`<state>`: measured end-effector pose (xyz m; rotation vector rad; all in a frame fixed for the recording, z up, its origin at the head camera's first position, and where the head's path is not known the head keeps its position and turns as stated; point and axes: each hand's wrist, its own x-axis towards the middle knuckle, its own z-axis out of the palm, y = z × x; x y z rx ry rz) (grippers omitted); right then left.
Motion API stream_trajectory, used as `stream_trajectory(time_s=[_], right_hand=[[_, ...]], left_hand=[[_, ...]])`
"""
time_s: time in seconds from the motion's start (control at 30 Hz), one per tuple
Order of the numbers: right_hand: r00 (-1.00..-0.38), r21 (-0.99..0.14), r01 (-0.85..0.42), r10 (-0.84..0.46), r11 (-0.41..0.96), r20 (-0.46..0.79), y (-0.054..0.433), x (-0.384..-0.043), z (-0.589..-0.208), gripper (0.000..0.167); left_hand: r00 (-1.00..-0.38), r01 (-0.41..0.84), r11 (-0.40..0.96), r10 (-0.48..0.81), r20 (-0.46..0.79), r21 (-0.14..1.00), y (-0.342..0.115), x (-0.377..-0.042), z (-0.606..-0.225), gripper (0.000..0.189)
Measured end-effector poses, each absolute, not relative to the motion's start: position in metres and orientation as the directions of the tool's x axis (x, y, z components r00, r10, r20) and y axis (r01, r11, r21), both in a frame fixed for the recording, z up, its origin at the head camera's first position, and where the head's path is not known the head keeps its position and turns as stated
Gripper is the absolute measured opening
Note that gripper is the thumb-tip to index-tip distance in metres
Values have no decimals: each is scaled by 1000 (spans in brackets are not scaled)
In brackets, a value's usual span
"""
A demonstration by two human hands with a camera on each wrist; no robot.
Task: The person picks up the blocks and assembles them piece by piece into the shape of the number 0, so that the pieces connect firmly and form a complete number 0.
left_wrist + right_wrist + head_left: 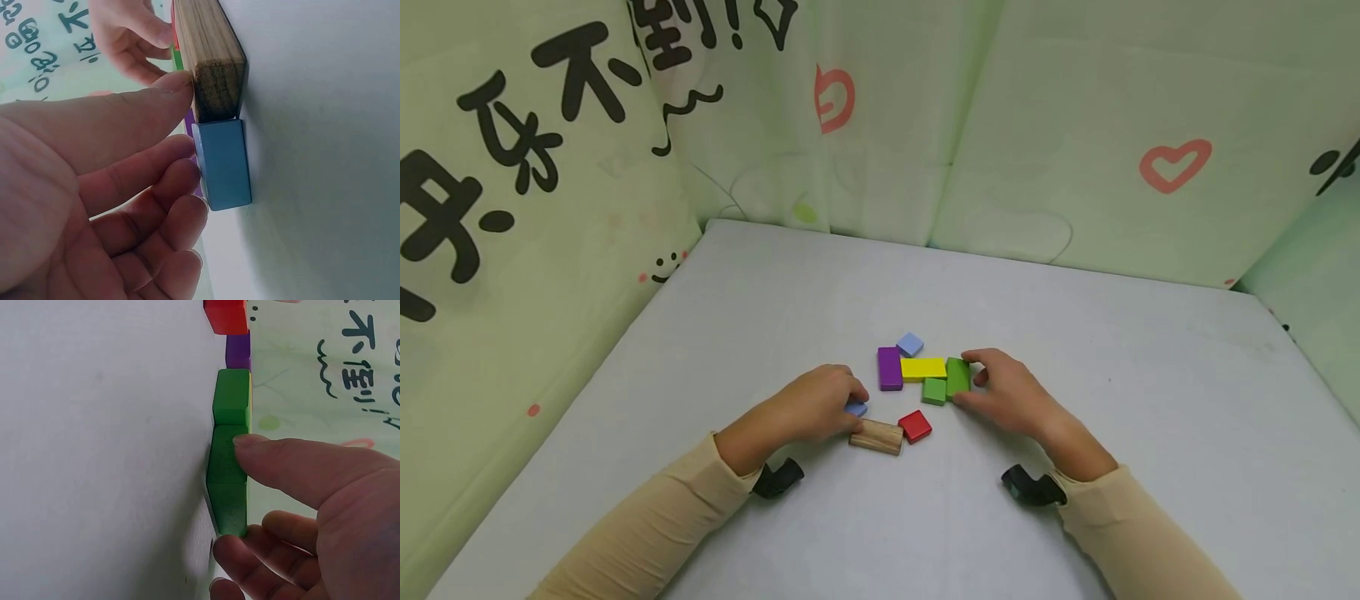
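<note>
My left hand (817,405) has its curled fingers against a small blue block (225,164), which shows between thumb and index finger in the head view. Its thumb tip touches the top of a wood-grain block (880,437), set end-on against the blue one. On the other side, my right hand (1009,390) pinches a long green block (957,377), thumb at its near end and fingers at its far end. A smaller green block (934,392) touches the long one's left side. The yellow block (922,369) lies between the long green block and an upright-lying purple block (890,369).
A red block (915,427) lies turned at the right end of the wood-grain block. Behind the purple block is a second blue block (911,343), also turned. Patterned curtains (880,158) rise behind the white tabletop (820,308) and along both sides.
</note>
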<state>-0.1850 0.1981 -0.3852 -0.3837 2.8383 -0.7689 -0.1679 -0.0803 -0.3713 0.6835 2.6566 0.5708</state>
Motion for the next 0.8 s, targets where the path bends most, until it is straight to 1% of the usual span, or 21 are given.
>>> stream_trajectory(time_s=[0.6,0.8], right_hand=[[-951,-508,-205,-292,837,-98,177,-193,-386,63],[-948,-508,-218,-304,833,-91,171,-196,-387,63]], left_hand=[[-830,365,818,502,-242,444,-79,-168,-372,38],[-833,361,816,500,-237,451,-79,-168,-373,35]])
